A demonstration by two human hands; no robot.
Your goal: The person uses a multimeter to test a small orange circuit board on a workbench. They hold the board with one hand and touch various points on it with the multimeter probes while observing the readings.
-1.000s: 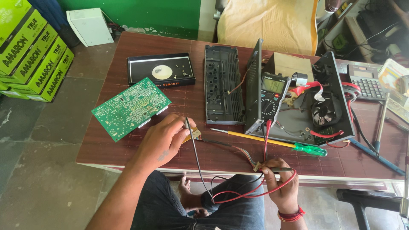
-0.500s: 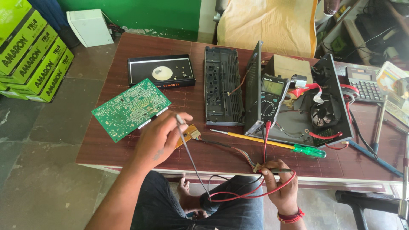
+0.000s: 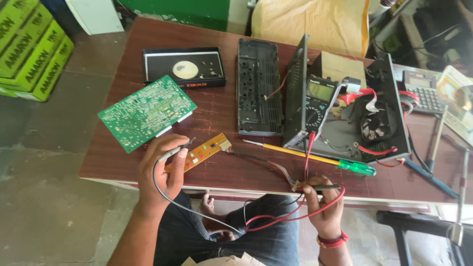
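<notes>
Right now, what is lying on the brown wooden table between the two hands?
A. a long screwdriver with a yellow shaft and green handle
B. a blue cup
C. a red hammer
A: the long screwdriver with a yellow shaft and green handle lies flat on the brown wooden table, near its front edge.

Green cartons (image 3: 32, 47): stacked on the floor at far left, bright green with dark lettering.
Multimeter screen (image 3: 320, 91): small pale-green rectangle on the dark meter leaning against the open casing, mid-bench.
Calculator display (image 3: 416, 76): narrow grey strip, far right.
Black tray label (image 3: 194, 84): thin red print along its front edge.
</notes>
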